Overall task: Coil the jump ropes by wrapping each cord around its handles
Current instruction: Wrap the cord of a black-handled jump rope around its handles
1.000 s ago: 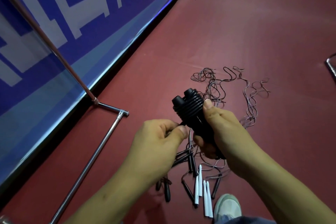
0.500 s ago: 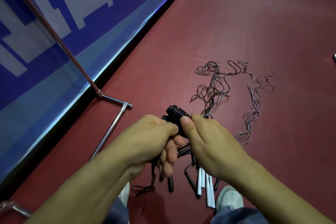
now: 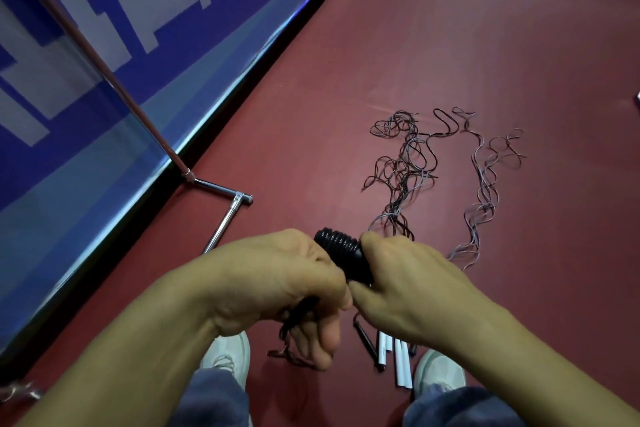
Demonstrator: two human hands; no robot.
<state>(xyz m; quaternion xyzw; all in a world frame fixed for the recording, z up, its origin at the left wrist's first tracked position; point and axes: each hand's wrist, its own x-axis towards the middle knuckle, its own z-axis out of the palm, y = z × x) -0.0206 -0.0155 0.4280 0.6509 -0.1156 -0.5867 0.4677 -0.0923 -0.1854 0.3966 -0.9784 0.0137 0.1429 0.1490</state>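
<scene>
A pair of black jump rope handles (image 3: 343, 251) with black cord wound round them is held between both hands. My right hand (image 3: 408, 284) grips the handles from the right, thumb on top near the coils. My left hand (image 3: 287, 284) is curled against the bundle's left side and pinches the loose cord end (image 3: 294, 326), which hangs below its fingers. The lower half of the handles is hidden by the hands. Several other handles, black (image 3: 365, 340) and white (image 3: 401, 362), lie on the floor below the hands.
Tangled loose cords (image 3: 408, 163) and a paler grey cord (image 3: 485, 191) trail across the red floor (image 3: 467, 28) ahead. A chrome stand foot (image 3: 225, 215) and its slanted pole (image 3: 114, 80) stand at left before a blue banner (image 3: 69, 45). My white shoes (image 3: 228, 354) are below.
The hands have come together over the bundle and lowered it; the left hand now covers its left side with the cord end hanging under it. The view has tilted down.
</scene>
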